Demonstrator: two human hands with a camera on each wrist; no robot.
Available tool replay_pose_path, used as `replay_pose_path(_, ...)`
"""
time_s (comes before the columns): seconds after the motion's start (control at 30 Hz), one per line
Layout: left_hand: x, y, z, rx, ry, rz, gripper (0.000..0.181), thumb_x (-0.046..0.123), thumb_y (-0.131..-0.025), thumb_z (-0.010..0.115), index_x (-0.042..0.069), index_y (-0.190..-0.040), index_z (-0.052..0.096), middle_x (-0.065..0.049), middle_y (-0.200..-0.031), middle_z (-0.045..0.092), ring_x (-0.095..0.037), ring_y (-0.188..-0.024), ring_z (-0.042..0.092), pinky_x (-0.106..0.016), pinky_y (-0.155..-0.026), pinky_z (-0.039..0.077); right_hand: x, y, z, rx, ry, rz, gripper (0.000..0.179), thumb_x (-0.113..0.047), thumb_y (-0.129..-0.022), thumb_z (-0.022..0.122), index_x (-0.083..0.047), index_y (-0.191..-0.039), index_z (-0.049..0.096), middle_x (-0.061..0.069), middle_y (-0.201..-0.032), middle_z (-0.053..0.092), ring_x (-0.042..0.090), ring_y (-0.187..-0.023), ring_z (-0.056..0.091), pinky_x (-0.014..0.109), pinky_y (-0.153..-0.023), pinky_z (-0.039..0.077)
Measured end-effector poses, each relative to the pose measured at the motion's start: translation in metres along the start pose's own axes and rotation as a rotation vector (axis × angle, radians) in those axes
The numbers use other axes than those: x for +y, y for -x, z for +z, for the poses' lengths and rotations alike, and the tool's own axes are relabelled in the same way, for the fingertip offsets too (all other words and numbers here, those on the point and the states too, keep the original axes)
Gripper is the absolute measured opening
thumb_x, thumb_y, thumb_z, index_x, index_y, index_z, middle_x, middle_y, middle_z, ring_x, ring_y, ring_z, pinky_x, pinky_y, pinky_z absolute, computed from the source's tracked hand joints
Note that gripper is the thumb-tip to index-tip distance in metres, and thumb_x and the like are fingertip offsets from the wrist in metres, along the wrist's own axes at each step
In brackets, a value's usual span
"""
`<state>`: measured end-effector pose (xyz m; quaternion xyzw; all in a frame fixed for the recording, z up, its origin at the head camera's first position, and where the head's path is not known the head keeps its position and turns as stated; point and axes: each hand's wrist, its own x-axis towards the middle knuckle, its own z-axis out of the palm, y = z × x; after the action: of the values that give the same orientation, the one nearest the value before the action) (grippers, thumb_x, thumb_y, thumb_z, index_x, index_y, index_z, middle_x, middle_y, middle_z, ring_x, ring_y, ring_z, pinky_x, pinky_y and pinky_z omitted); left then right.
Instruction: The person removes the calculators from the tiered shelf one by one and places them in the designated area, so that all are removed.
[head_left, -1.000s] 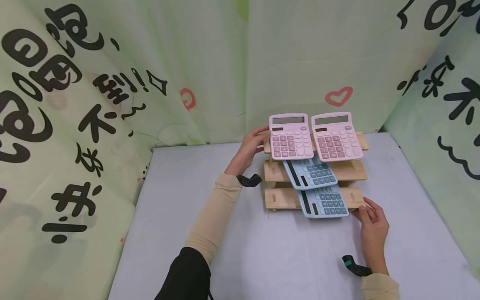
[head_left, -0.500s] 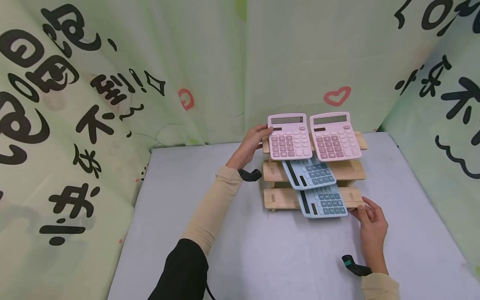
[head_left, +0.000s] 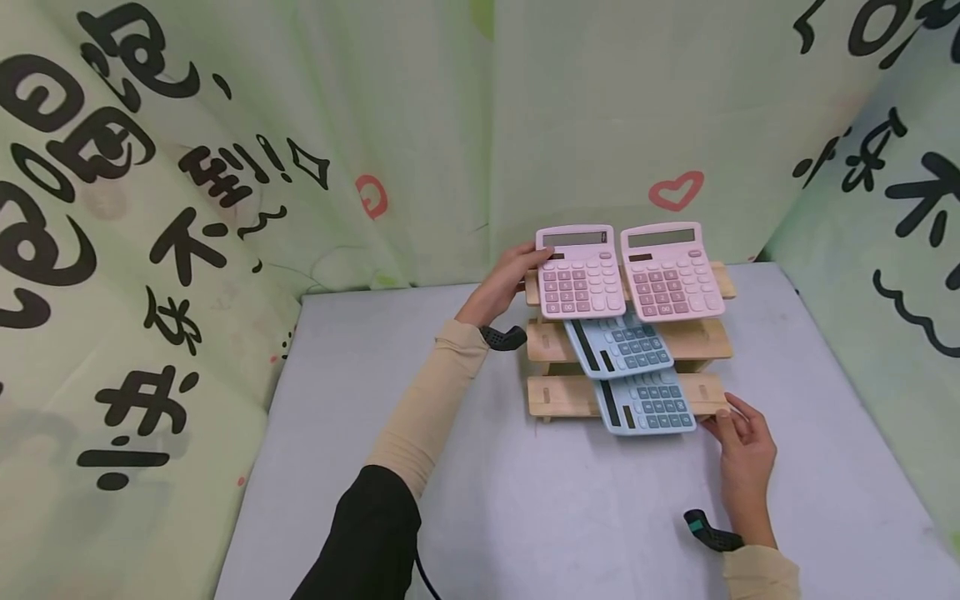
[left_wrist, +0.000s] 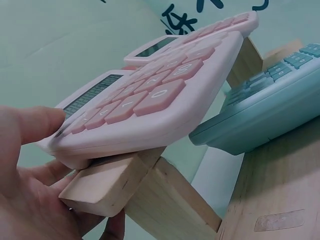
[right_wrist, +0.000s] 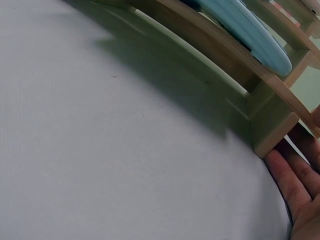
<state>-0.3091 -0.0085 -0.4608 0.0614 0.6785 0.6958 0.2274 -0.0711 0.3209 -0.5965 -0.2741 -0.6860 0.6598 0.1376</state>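
Observation:
A three-tier wooden rack (head_left: 564, 397) holds calculators. On its top shelf, a left pink calculator (head_left: 577, 287) and a right pink calculator (head_left: 672, 279) lean side by side. Below them lie an upper blue calculator (head_left: 626, 346) and a lower blue calculator (head_left: 651, 404), both turned sideways. My left hand (head_left: 501, 287) holds the left pink calculator by its left edge: in the left wrist view the thumb (left_wrist: 44, 122) lies on its face near the display, with the fingers under it around the shelf end. My right hand (head_left: 747, 458) grips the bottom shelf's right end, fingers (right_wrist: 290, 182) beneath.
The rack stands on a table with a white cloth (head_left: 585, 517), close to its back edge. Pale green curtains (head_left: 420, 150) with black lettering enclose the back and sides. A black cable (head_left: 424, 575) hangs by the left sleeve.
My left hand has shifted slightly right, its thumb moving from the left pink calculator's edge onto its face. The right hand has stayed at the bottom shelf.

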Motion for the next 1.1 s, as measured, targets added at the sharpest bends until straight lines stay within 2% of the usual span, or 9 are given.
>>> replay_pose_path(0.13,0.001,-0.001,0.000,-0.008,-0.015,-0.005,0.045,0.036,-0.109,0.054,0.011,-0.147,0.056,-0.003,-0.120,0.067,-0.014,-0.110,0.060,-0.034,-0.098,0.047,0.001,0.000,0.000,0.002,-0.005,-0.009,0.043,-0.022,-0.107,0.059,-0.014,-0.148,0.052,-0.007,-0.124,0.068,-0.005,-0.101,0.068,0.005,-0.085,0.052)
replay_pose_path(0.37,0.004,0.000,-0.002,-0.006,-0.034,-0.013,0.041,0.035,-0.109,0.054,0.007,-0.138,0.063,0.000,-0.111,0.068,-0.013,-0.103,0.060,-0.031,-0.093,0.046,0.000,0.000,-0.001,-0.003,0.012,-0.006,0.044,-0.024,-0.107,0.058,-0.015,-0.149,0.051,-0.002,-0.130,0.067,-0.005,-0.101,0.068,0.004,-0.085,0.052)
replay_pose_path(0.57,0.005,0.000,-0.004,-0.004,-0.047,-0.017,0.041,0.037,-0.109,0.054,0.009,-0.137,0.063,0.000,-0.112,0.069,-0.013,-0.103,0.062,-0.031,-0.094,0.047,0.000,0.001,-0.001,-0.010,0.009,-0.005,0.044,-0.024,-0.107,0.059,-0.015,-0.150,0.051,-0.001,-0.131,0.067,-0.005,-0.103,0.068,0.005,-0.086,0.052)
replay_pose_path(0.7,0.006,-0.001,-0.006,0.012,-0.045,-0.021,0.039,0.036,-0.110,0.053,0.009,-0.136,0.063,0.001,-0.108,0.068,-0.013,-0.099,0.061,-0.032,-0.094,0.047,0.000,0.001,-0.001,-0.010,0.005,0.000,0.045,-0.025,-0.107,0.059,-0.015,-0.150,0.051,0.001,-0.135,0.066,-0.005,-0.104,0.067,0.004,-0.086,0.052)
replay_pose_path(0.97,0.009,-0.002,-0.009,0.038,-0.017,-0.053,0.035,0.034,-0.110,0.053,0.008,-0.130,0.066,0.002,-0.098,0.070,-0.013,-0.092,0.064,-0.033,-0.094,0.049,0.002,0.000,-0.001,-0.007,-0.007,0.002,0.044,-0.024,-0.107,0.059,-0.015,-0.149,0.051,-0.006,-0.126,0.067,-0.004,-0.102,0.068,0.004,-0.084,0.052)
replay_pose_path(1.1,0.012,-0.001,-0.011,0.051,-0.012,-0.056,0.035,0.033,-0.110,0.054,0.006,-0.128,0.067,0.003,-0.094,0.071,-0.013,-0.090,0.065,-0.035,-0.100,0.050,0.003,-0.001,-0.001,-0.003,-0.009,0.000,0.044,-0.024,-0.107,0.059,-0.015,-0.149,0.051,-0.008,-0.123,0.068,-0.004,-0.102,0.068,0.004,-0.084,0.052)
